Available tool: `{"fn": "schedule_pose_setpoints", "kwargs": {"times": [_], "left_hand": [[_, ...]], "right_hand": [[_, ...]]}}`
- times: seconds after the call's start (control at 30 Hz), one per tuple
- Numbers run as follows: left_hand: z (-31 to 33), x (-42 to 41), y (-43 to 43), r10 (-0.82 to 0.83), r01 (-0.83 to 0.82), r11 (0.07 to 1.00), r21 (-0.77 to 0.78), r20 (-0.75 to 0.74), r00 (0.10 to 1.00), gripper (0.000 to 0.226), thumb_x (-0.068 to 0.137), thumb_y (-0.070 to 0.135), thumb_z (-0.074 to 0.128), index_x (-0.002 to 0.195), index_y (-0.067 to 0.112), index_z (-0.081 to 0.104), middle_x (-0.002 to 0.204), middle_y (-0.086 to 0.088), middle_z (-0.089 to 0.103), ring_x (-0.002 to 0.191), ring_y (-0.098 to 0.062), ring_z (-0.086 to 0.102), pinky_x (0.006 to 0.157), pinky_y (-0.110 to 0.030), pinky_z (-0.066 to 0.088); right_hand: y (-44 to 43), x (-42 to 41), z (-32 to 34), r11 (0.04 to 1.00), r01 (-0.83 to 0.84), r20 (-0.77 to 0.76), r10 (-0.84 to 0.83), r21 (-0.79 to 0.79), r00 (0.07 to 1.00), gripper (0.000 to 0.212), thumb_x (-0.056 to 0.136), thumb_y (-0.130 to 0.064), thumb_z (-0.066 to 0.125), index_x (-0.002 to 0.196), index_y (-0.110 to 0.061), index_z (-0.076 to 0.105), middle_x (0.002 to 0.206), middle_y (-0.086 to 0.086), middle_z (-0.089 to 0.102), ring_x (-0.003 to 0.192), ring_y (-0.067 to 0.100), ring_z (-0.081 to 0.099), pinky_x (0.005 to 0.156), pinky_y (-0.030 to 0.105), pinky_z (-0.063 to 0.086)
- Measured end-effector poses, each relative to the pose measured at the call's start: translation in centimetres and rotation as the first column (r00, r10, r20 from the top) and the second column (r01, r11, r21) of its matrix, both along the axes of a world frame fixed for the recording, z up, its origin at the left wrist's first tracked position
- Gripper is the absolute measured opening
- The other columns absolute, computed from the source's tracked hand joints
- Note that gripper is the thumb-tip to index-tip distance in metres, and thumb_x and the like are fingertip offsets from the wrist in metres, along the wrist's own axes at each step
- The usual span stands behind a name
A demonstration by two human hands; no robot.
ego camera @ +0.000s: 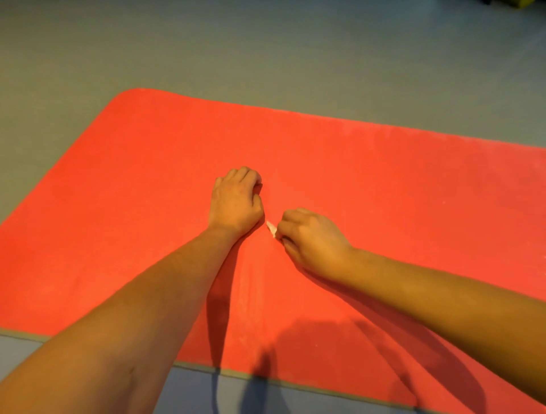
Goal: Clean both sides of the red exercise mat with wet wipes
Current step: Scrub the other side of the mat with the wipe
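The red exercise mat (384, 183) lies flat on the floor and fills most of the view. My left hand (236, 201) rests on the mat near its middle with the fingers curled under; nothing shows in it. Just to its right, my right hand (310, 239) presses down on the mat and grips a white wet wipe (271, 229). Only a small corner of the wipe pokes out past the fingers; the remainder is hidden under the hand.
Grey floor (266, 53) surrounds the mat at the back and left. A grey-blue strip of floor (206, 393) shows along the mat's near edge. Dark and yellow objects (514, 3) sit at the far top right corner.
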State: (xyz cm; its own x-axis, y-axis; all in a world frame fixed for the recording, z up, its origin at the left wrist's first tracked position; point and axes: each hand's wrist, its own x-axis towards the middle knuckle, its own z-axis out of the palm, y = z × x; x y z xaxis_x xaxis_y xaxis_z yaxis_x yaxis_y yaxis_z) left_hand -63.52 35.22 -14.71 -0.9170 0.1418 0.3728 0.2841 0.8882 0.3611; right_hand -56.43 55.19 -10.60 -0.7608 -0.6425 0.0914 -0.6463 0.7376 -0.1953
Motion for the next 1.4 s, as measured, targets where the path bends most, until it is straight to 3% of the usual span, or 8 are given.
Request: {"fn": "schedule_pose_setpoints", "kwargs": {"times": [0.1,0.33,0.73,0.9,1.0,1.13,1.3,1.4], "left_hand": [[-0.4,-0.1,0.0,-0.005,0.005,1.000,0.010,-0.009,1.000,0.022,0.078,0.018,0.057,0.098,0.021,0.065,0.103,0.003,0.060,0.098,-0.025,0.054,0.077,-0.041,0.043],[0.6,0.5,0.0,0.001,-0.003,1.000,0.029,0.081,0.997,0.032,0.075,0.026,0.051,0.102,0.024,0.067,0.105,0.005,0.060,0.097,-0.022,0.054,0.075,-0.036,0.047],[4.5,7.7,-0.6,-0.035,0.097,0.990,-0.106,0.476,0.879,0.067,0.077,0.041,0.060,0.142,0.023,0.061,0.153,-0.001,0.049,0.139,-0.025,0.046,0.113,-0.035,0.039],[5.0,13.2,-2.1,-0.063,0.150,0.978,-0.145,0.476,0.877,0.060,0.079,0.036,0.072,0.137,0.024,0.064,0.136,0.000,0.052,0.129,-0.026,0.050,0.105,-0.037,0.047],[6.1,14.6,-2.3,-0.022,0.155,0.970,-0.185,0.574,0.818,0.082,0.072,0.051,0.081,0.146,0.028,0.056,0.141,0.001,0.044,0.133,-0.025,0.044,0.109,-0.036,0.044],[7.0,15.7,-1.6,0.002,0.257,0.925,-0.281,0.678,0.735,0.121,0.058,0.068,0.090,0.158,0.023,0.038,0.158,-0.002,0.030,0.143,-0.027,0.032,0.117,-0.039,0.037],[7.6,16.0,-0.7,0.038,0.267,0.896,-0.354,0.660,0.750,0.119,0.060,0.065,0.091,0.157,0.020,0.036,0.156,-0.006,0.033,0.142,-0.031,0.032,0.116,-0.042,0.037],[8.1,16.3,0.0,0.061,0.252,0.893,-0.372,0.657,0.752,0.114,0.059,0.062,0.093,0.150,0.017,0.041,0.149,-0.007,0.039,0.136,-0.031,0.037,0.112,-0.041,0.040]], "right_hand": [[0.5,-0.3,0.3,1.000,-0.022,0.001,0.022,-0.012,1.000,0.028,0.091,-0.030,0.042,0.090,-0.018,0.067,0.090,0.002,0.057,0.083,0.027,0.057,0.067,0.042,0.048],[-0.4,-8.5,1.2,0.910,0.406,-0.059,-0.402,0.085,0.914,0.018,0.086,-0.012,0.057,0.094,-0.013,0.074,0.094,0.012,0.064,0.086,0.038,0.064,0.064,0.038,0.045],[-0.9,11.3,0.0,0.997,-0.051,0.013,0.052,-0.062,0.999,0.025,0.099,-0.028,0.044,0.088,-0.016,0.063,0.086,0.003,0.055,0.081,0.028,0.057,0.061,0.042,0.050],[-1.0,5.5,0.9,0.983,0.185,0.008,-0.185,-0.014,0.983,0.025,0.092,-0.025,0.047,0.090,-0.015,0.069,0.090,0.006,0.059,0.088,0.033,0.061,0.063,0.040,0.047],[-1.6,4.2,1.3,0.952,0.302,0.011,-0.303,0.048,0.953,0.014,0.091,-0.014,0.056,0.093,-0.013,0.071,0.093,0.008,0.061,0.089,0.034,0.062,0.061,0.036,0.037],[-1.8,9.1,1.8,0.976,0.216,0.033,-0.216,0.010,0.976,0.020,0.096,-0.018,0.049,0.091,-0.012,0.067,0.088,0.009,0.060,0.082,0.036,0.062,0.059,0.039,0.041],[0.1,16.9,0.8,0.999,-0.023,0.094,0.026,-0.025,0.995,0.014,0.088,-0.021,0.054,0.086,-0.017,0.066,0.084,0.005,0.056,0.076,0.031,0.059,0.056,0.041,0.047],[0.2,15.2,1.1,1.000,-0.007,0.131,0.006,0.009,0.991,0.014,0.087,-0.022,0.055,0.089,-0.018,0.068,0.088,0.005,0.056,0.080,0.031,0.060,0.059,0.041,0.048]]}}
